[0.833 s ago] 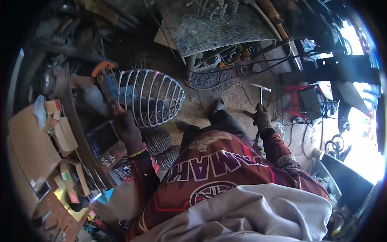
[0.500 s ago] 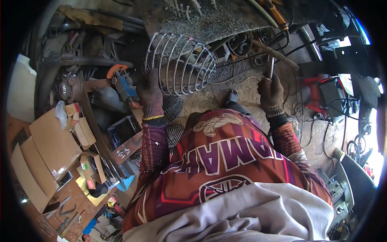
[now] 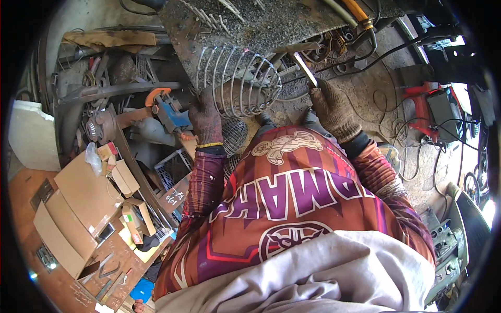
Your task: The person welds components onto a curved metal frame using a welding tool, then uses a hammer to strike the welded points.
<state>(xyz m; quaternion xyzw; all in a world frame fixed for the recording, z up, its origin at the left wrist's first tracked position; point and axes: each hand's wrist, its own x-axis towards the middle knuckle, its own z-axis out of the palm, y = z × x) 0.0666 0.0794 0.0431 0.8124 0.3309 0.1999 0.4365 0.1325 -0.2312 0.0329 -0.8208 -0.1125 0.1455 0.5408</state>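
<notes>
My left hand, in a dark brown knitted glove, is closed on the left side of a rounded wire cage made of curved metal rods. The cage is held up at the near edge of a grimy metal worktop. In my right hand, gloved alike, is a chipping hammer with a pale metal handle and a long, narrow brownish head. The hammer's head is just right of the cage's upper part; I cannot tell whether they touch.
Short metal rods lie on the worktop. At left are a blue and orange clamp-like tool and a wooden bench with cardboard boxes. A red and grey machine with cables stands right. Another wire cage sits below my left hand.
My right hand has swung the hammer leftward, bringing its head from well right of the cage to close beside it. My left hand keeps its hold on the cage, and the view has shifted.
</notes>
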